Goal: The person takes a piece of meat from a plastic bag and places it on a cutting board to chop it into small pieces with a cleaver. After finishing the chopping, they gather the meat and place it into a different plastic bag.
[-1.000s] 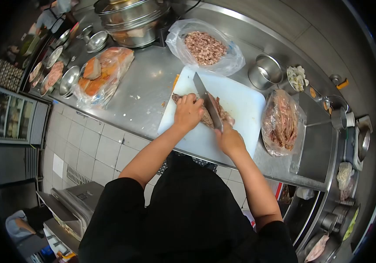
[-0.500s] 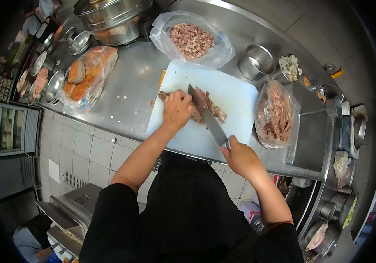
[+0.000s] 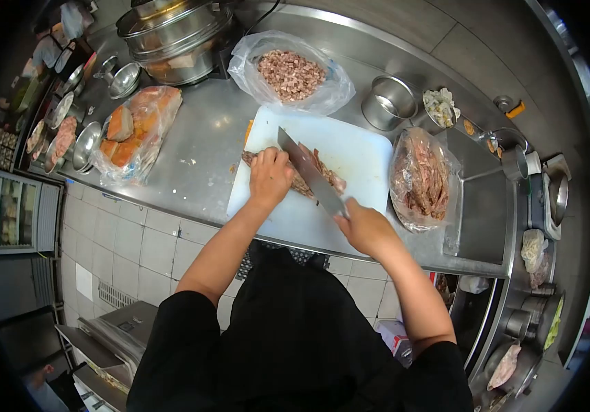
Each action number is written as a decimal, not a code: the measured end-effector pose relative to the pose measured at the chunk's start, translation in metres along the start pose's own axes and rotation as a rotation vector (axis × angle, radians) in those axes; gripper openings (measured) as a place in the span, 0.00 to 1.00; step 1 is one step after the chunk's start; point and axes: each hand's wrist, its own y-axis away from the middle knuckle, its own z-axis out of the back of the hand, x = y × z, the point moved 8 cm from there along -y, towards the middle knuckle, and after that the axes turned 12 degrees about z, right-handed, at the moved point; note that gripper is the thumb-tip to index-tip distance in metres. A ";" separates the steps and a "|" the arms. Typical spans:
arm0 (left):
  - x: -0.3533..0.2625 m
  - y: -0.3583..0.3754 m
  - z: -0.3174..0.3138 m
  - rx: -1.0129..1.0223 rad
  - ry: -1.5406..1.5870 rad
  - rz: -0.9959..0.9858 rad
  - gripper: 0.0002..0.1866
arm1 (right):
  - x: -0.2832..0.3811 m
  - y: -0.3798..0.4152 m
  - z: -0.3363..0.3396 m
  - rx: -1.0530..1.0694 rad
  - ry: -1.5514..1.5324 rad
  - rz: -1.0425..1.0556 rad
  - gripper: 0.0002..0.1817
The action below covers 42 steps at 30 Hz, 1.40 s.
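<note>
A long-bladed knife (image 3: 312, 174) slants across the white cutting board (image 3: 370, 154), its handle wrapped in my right hand (image 3: 369, 230). My left hand (image 3: 271, 177) presses down on a strip of cooked meat (image 3: 301, 185), fingers curled just left of the blade. Past the blade, on its right side, lies a cut piece of meat (image 3: 335, 180). Part of the strip is hidden beneath my left fingers. Right of the board, a clear plastic bag holds large pieces of cooked meat (image 3: 421, 175).
Behind the board sits a plastic bag (image 3: 339, 86) of diced meat, with a steel pot (image 3: 389, 103) to its right. Bagged orange-brown blocks (image 3: 145, 127) lie at left, below a large stacked steamer (image 3: 174, 41). A sink basin (image 3: 484, 220) borders the counter's right end.
The camera view has shifted slightly. My right hand and the knife have moved a little left and up in view, the blade staying close by my left fingers, which still hold the meat.
</note>
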 end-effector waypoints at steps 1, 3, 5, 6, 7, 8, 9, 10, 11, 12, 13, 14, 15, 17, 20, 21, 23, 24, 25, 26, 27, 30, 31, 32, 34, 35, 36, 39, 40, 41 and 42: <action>0.001 0.000 0.001 -0.003 0.000 0.001 0.12 | 0.000 0.010 0.000 0.076 -0.005 -0.008 0.19; 0.000 -0.001 0.002 0.001 0.002 0.002 0.12 | -0.005 0.015 -0.005 0.101 -0.001 -0.016 0.19; -0.001 -0.001 0.003 0.013 0.004 0.001 0.12 | -0.007 0.006 -0.018 0.128 -0.003 -0.029 0.19; -0.001 -0.003 0.002 0.040 0.005 0.014 0.12 | -0.007 -0.013 -0.029 0.049 -0.019 -0.007 0.19; -0.001 -0.003 0.001 0.066 0.006 0.027 0.12 | -0.006 -0.029 -0.038 -0.032 -0.035 0.015 0.19; 0.000 -0.002 0.000 0.065 0.005 0.026 0.12 | -0.005 -0.043 -0.047 -0.033 -0.035 0.016 0.19; 0.001 -0.003 0.001 0.052 0.015 0.019 0.11 | -0.006 -0.057 -0.053 -0.057 -0.070 -0.017 0.19; 0.001 -0.003 0.001 0.039 0.026 0.008 0.11 | -0.009 -0.065 -0.055 -0.085 -0.105 -0.051 0.20; 0.001 -0.004 0.000 0.028 0.027 0.000 0.11 | -0.013 -0.068 -0.055 -0.097 -0.101 -0.046 0.20; 0.003 -0.004 0.001 0.031 0.035 0.008 0.11 | -0.010 -0.071 -0.051 -0.108 -0.073 -0.007 0.20; 0.004 -0.003 0.001 0.041 0.044 0.014 0.12 | -0.008 -0.071 -0.050 -0.117 -0.050 0.028 0.20; 0.004 -0.003 0.000 0.034 0.045 0.005 0.12 | -0.010 -0.068 -0.046 -0.128 -0.049 0.030 0.20; 0.004 -0.003 0.002 0.007 0.065 0.000 0.10 | -0.006 -0.061 -0.037 -0.102 -0.032 0.047 0.20; 0.003 -0.002 0.004 -0.014 0.087 0.002 0.08 | 0.000 -0.041 -0.018 -0.068 -0.015 0.060 0.20; 0.004 -0.001 0.003 -0.023 0.083 -0.005 0.08 | 0.007 -0.003 0.007 0.045 -0.049 0.044 0.21; 0.005 -0.002 0.002 -0.023 0.065 -0.004 0.10 | 0.008 0.006 0.009 0.132 -0.024 -0.005 0.22; 0.007 -0.001 -0.001 -0.013 0.045 0.002 0.11 | 0.005 0.003 -0.001 0.228 -0.004 -0.055 0.22; 0.005 -0.002 0.001 0.010 0.047 0.012 0.11 | 0.004 -0.009 -0.009 0.161 -0.042 -0.038 0.22; 0.004 -0.003 0.001 0.030 0.049 0.020 0.11 | 0.003 -0.021 -0.020 0.091 -0.078 -0.020 0.22; 0.004 0.000 0.001 0.040 0.049 0.021 0.11 | -0.001 -0.043 -0.038 0.020 -0.106 -0.031 0.21; 0.005 0.000 0.000 0.060 0.040 0.040 0.11 | -0.002 -0.064 -0.050 -0.057 -0.127 -0.038 0.20; 0.006 -0.006 0.006 0.039 0.071 0.035 0.10 | 0.008 -0.080 -0.054 -0.085 -0.136 -0.035 0.19; 0.007 -0.003 0.008 0.030 0.117 0.022 0.09 | 0.007 -0.080 -0.056 -0.094 -0.137 -0.026 0.19; 0.008 -0.001 0.011 0.018 0.114 0.016 0.09 | 0.006 -0.080 -0.057 -0.124 -0.123 -0.004 0.19; 0.011 0.002 0.018 -0.021 0.157 0.008 0.09 | 0.001 -0.081 -0.057 -0.163 -0.105 0.022 0.19; 0.011 0.002 0.019 -0.027 0.156 0.001 0.09 | -0.001 -0.083 -0.058 -0.172 -0.091 0.051 0.20; 0.013 0.003 0.020 -0.036 0.097 0.017 0.09 | 0.003 -0.081 -0.054 -0.178 -0.076 0.079 0.21; 0.014 0.001 0.021 -0.075 0.010 0.023 0.10 | 0.005 -0.068 -0.039 -0.166 -0.055 0.040 0.19; 0.013 0.002 0.021 -0.095 -0.017 0.011 0.10 | 0.006 -0.060 -0.034 -0.159 -0.054 0.038 0.19; 0.014 0.003 0.018 -0.088 -0.015 0.016 0.10 | 0.006 -0.052 -0.028 -0.132 -0.061 0.047 0.19; 0.013 0.002 0.017 -0.073 -0.042 0.012 0.11 | 0.007 -0.044 -0.022 -0.105 -0.067 0.055 0.20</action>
